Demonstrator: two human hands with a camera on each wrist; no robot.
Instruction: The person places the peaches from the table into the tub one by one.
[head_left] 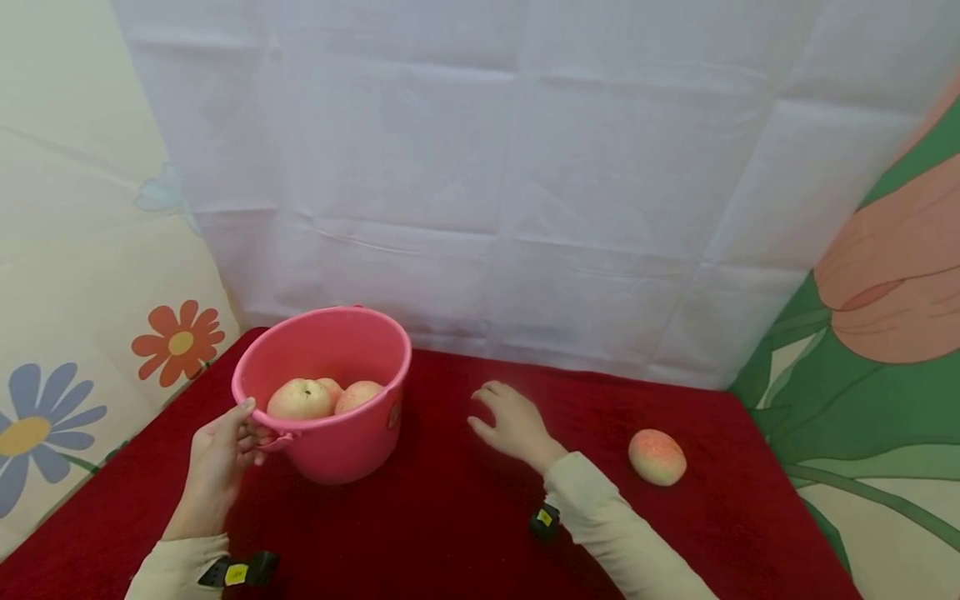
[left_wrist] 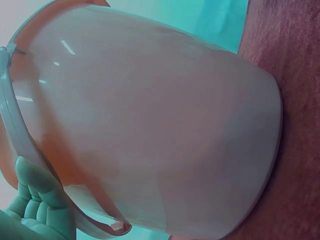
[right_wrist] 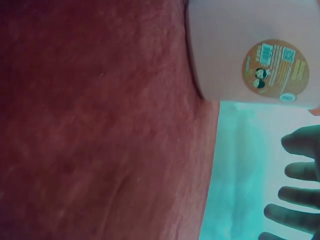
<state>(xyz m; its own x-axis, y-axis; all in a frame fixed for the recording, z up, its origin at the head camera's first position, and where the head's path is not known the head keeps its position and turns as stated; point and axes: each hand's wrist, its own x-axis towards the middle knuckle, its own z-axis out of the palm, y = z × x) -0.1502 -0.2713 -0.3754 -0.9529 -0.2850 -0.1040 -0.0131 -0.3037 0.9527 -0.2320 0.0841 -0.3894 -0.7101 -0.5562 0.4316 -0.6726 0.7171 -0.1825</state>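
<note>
A pink plastic bucket stands upright on the cloth, left of the middle. Peaches lie inside it, three of them showing above the near rim. At the bucket's near left rim, my left hand grips the handle, thumb on top and fingers curled beneath. My right hand hovers to the right of the bucket, apart from it, with fingers spread and nothing held. A single pink and yellow peach rests on the cloth, right of my right forearm.
Dark red cloth covers the table. A white creased sheet hangs along its back edge. Flower-printed fabric closes off the left, and more printed fabric hangs on the right. The bucket bears a round label.
</note>
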